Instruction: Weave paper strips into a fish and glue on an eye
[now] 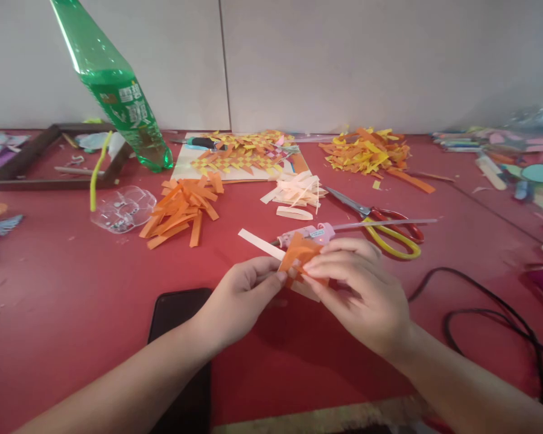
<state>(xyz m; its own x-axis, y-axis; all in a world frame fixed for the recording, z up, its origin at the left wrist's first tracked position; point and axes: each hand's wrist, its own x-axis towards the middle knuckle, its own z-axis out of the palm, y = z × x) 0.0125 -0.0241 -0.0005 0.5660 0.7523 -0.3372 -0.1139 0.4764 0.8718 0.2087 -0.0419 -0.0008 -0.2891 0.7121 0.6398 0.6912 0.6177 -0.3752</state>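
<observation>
Left hand: pinched on the paper weave at 8 o'clock
Right hand: half-curled, pinching its 3 o'clock side
Paper weave: between both hands
Around it: orange strips, 10 o'clock; pale strips, 12; scissors, 2

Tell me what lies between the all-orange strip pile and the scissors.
In the head view, a pile of pale strips lies between the orange pile and the scissors, with bare red tabletop between the two piles.
</observation>
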